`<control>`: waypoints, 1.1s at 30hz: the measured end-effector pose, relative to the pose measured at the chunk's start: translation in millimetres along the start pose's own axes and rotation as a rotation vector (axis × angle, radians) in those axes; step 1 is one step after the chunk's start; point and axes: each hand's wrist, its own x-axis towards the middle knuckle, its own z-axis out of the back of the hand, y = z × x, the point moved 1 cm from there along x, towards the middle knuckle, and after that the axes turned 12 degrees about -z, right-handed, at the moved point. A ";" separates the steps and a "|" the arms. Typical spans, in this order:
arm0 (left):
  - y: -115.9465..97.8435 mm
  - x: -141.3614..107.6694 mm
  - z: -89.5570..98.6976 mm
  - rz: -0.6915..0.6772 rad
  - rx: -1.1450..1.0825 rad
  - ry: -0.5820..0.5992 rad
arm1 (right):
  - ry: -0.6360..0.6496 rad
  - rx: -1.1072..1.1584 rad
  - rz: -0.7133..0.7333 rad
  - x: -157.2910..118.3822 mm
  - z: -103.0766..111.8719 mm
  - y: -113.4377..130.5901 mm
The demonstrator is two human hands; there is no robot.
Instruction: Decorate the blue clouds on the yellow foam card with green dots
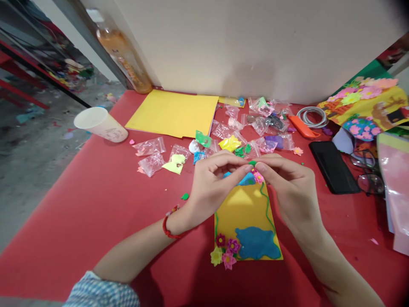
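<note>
Together, two hands (214, 175) pinch one green piece (252, 163)

Black phone (334, 167) beside eyeglasses (370, 184)

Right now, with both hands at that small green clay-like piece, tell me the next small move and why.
Probably pinch the small green clay-like piece into a leaf: the left hand and right hand hold it together, and a green leaf-shaped piece lies on the red table.
</note>
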 end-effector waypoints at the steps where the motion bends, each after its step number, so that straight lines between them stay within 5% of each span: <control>1: -0.4 0.2 0.0 -0.004 0.003 0.006 | -0.009 -0.015 0.007 -0.3 -0.1 0.6; 27: 0.8 -0.3 -2.3 0.014 0.042 0.026 | 0.014 -0.118 0.064 -0.4 1.5 5.3; 33: 8.8 2.0 13.0 -0.006 0.197 0.201 | 0.019 -0.264 0.151 14.6 7.4 -7.0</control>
